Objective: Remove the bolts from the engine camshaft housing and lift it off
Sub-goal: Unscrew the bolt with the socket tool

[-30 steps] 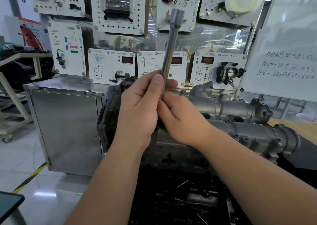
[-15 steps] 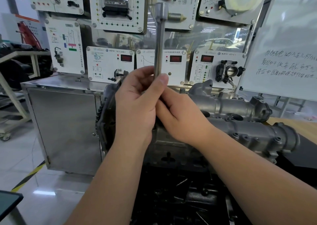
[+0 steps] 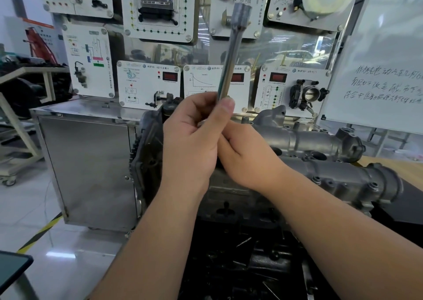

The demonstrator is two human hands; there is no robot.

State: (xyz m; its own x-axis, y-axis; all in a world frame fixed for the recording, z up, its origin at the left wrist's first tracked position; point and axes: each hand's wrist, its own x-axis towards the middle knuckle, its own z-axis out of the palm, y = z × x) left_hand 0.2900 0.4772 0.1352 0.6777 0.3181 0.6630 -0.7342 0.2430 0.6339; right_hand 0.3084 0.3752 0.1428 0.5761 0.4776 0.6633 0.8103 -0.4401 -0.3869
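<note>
A long steel socket wrench bar point(image 3: 231, 57) stands nearly upright, its top leaning slightly right, over the near left end of the grey cast camshaft housing point(image 3: 325, 176). My left hand point(image 3: 194, 144) grips the bar's lower part, thumb pressed against the shaft. My right hand point(image 3: 247, 153) curls round the bar just below and right of the left hand. The bar's lower end and the bolt under it are hidden behind my hands. Several bolts point(image 3: 317, 178) sit in bosses along the housing's near edge.
The black timing cover point(image 3: 148, 153) closes the engine's left end. A steel cabinet point(image 3: 87, 162) stands to the left. Training panels point(image 3: 148, 84) and a whiteboard point(image 3: 384, 66) rise behind the engine. A wooden bench point(image 3: 402, 169) lies at right, dark engine parts point(image 3: 251, 265) below.
The bar has turned in my hands: its top swung from leaning right to upright with a side handle showing, and now leans right again. Both hands stayed in place on the shaft.
</note>
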